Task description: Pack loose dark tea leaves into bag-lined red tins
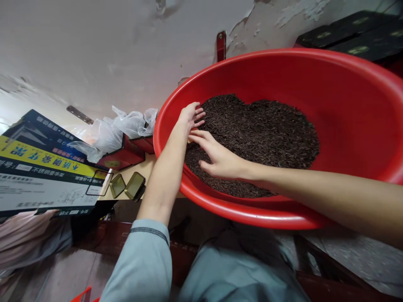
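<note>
A big red plastic basin [252, 217] holds a heap of dark brown, thin dried leaves [267, 126] that look like loose tea. My left hand [190, 116] is at the heap's left edge, just inside the basin wall, palm turned toward the leaves and fingers spread. Just below it my right hand [217, 155] reaches in over the leaves, fingers stretched toward my left hand and thumb apart. A small yellowish spot shows by the right fingertips; what it belongs to is hidden. Neither hand visibly grips anything.
Left of the basin, an open gold tin [135, 186] and its other half [117, 186] lie on a pale board [126, 172]. Behind them stand red boxes [122, 155] with clear plastic bags [110, 130]. A printed carton [47, 167] is farther left; dark cases [349, 35] sit behind.
</note>
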`<state>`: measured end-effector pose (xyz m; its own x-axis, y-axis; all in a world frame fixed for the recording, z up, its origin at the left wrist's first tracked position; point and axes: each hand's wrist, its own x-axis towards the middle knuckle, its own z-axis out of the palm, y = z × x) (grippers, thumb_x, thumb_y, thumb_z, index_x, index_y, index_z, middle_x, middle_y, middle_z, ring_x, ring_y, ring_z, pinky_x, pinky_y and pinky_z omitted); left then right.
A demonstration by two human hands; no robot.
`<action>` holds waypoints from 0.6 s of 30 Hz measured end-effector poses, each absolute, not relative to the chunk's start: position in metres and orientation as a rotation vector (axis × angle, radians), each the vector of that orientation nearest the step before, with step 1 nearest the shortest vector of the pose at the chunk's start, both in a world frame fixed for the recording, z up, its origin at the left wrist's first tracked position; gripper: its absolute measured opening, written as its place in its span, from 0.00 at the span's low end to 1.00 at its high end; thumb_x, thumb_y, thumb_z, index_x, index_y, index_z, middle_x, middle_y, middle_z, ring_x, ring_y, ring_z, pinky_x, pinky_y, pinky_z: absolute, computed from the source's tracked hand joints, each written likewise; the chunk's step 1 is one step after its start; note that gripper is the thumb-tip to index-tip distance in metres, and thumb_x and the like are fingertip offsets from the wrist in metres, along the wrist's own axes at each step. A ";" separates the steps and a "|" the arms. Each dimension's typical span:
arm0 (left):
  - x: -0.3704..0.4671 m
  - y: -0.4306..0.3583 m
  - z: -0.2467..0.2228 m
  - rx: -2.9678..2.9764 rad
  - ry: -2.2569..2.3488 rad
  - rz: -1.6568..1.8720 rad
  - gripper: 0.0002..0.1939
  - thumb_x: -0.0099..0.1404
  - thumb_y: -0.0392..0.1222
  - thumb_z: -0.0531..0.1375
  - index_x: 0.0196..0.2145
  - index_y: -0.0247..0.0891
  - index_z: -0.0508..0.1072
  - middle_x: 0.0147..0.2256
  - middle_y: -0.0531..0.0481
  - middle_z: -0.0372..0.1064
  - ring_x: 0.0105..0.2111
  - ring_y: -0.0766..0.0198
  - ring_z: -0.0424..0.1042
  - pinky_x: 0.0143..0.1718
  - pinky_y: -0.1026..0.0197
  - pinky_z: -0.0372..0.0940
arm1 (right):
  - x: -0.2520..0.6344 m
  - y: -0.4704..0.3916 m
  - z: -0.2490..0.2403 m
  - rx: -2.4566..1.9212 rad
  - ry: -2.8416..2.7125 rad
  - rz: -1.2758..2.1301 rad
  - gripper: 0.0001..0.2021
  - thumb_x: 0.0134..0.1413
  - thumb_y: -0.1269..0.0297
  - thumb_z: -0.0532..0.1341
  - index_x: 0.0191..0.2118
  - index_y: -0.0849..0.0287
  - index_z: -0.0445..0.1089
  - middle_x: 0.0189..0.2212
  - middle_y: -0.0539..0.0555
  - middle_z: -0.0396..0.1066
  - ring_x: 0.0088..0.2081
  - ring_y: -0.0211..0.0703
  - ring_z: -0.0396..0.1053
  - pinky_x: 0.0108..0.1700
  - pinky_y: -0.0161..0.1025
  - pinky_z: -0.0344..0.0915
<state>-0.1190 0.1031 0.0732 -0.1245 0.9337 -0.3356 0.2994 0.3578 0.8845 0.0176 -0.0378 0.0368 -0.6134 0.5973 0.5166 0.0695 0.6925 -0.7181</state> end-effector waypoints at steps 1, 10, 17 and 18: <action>-0.119 0.103 0.075 1.037 1.572 0.882 0.21 0.80 0.46 0.46 0.65 0.45 0.67 0.62 0.48 0.73 0.54 0.63 0.78 0.49 0.61 0.73 | 0.014 -0.036 0.032 -0.525 -2.106 0.862 0.38 0.49 0.77 0.58 0.70 0.65 0.59 0.70 0.69 0.54 0.74 0.57 0.52 0.76 0.58 0.52; -0.135 0.100 0.079 0.441 1.225 1.299 0.13 0.72 0.41 0.58 0.54 0.46 0.71 0.48 0.50 0.79 0.40 0.64 0.80 0.42 0.61 0.69 | 0.008 -0.051 0.043 -0.305 -2.186 0.991 0.28 0.50 0.79 0.56 0.58 0.59 0.71 0.60 0.62 0.67 0.63 0.49 0.68 0.70 0.52 0.64; -0.131 0.104 0.082 0.444 1.124 1.305 0.14 0.73 0.40 0.57 0.55 0.46 0.71 0.48 0.50 0.79 0.40 0.63 0.80 0.41 0.62 0.68 | 0.008 -0.049 0.047 -0.439 -2.070 0.991 0.29 0.50 0.78 0.58 0.60 0.59 0.69 0.62 0.63 0.65 0.66 0.51 0.65 0.69 0.54 0.64; -0.133 0.104 0.082 0.438 1.125 1.314 0.14 0.73 0.40 0.57 0.54 0.46 0.71 0.47 0.50 0.79 0.39 0.64 0.80 0.40 0.62 0.68 | 0.008 -0.053 0.046 -0.402 -2.100 1.036 0.28 0.50 0.78 0.58 0.59 0.59 0.69 0.61 0.63 0.67 0.64 0.50 0.67 0.68 0.53 0.66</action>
